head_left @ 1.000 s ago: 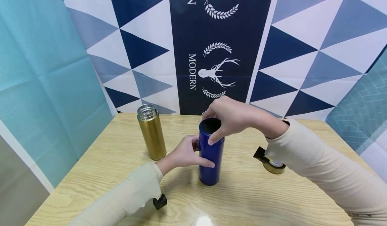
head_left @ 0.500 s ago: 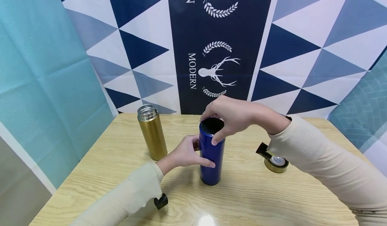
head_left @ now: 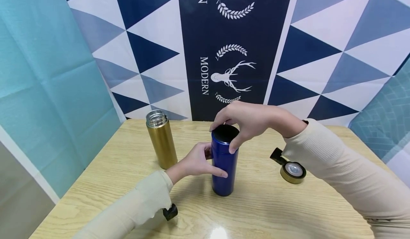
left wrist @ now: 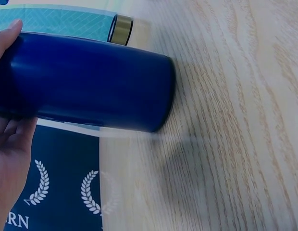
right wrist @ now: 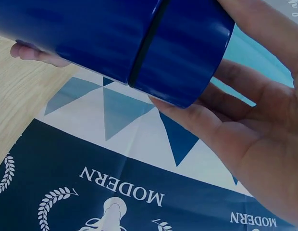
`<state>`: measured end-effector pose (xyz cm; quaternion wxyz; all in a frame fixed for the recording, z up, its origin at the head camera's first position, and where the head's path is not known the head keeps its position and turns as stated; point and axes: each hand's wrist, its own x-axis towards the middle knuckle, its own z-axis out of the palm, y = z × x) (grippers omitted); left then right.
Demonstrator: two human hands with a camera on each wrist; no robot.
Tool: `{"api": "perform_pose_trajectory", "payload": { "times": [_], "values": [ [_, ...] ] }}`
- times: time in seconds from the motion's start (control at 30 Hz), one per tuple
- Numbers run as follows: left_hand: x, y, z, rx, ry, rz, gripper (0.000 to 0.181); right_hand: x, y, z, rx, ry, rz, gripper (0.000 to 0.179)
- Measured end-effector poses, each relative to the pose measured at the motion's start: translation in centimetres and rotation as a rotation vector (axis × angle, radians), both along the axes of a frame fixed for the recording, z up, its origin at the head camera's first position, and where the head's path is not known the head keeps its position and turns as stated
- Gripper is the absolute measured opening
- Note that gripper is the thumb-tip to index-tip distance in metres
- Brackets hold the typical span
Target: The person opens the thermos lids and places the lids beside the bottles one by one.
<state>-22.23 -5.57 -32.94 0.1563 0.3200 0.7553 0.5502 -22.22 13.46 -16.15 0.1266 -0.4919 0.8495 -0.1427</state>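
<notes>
Two cream sleeves (head_left: 125, 205) reach in over the table (head_left: 256, 214). A blue bottle (head_left: 222, 178) stands upright roughly midway between the table's left and right edges. The left grip (head_left: 199, 161) is curled round its body; the right grip (head_left: 248, 122) pinches its cap between thumb and fingers. Toward the right edge lies a gold lid (head_left: 291, 178), inner side up. Farther back, nearer the far left corner, stands an uncapped gold bottle (head_left: 164, 144). Beyond the far edge hangs a patterned cloth (head_left: 230, 32).

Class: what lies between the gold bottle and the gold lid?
Head view, left to right: the left hand, the blue bottle it grips, bare table, then a black piece by the right cuff.
</notes>
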Motion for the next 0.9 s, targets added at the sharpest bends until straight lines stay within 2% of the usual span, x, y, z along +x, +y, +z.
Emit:
{"api": "perform_pose_trajectory", "payload": {
  "times": [0.33,0.5,0.63,0.73,0.9],
  "values": [
    [-0.2,0.4,0.0,-0.016,0.017,0.014,0.055,-1.1,0.5,0.2,0.015,-0.050,0.079,0.060],
    [-0.1,0.6,0.0,-0.009,0.025,0.023,0.057,-1.1,0.8,0.2,0.014,-0.104,0.062,0.062],
    [0.1,0.6,-0.1,-0.013,0.010,0.040,0.059,-0.2,1.0,0.1,-0.009,-0.115,-0.009,0.070],
    [0.2,0.6,-0.1,-0.019,0.012,0.049,0.059,1.0,0.6,0.3,-0.002,-0.035,-0.098,0.076],
    [0.3,0.6,0.1,-0.024,0.027,0.055,0.054,2.9,-0.8,0.7,0.049,0.096,-0.311,0.074]
  ]
}}
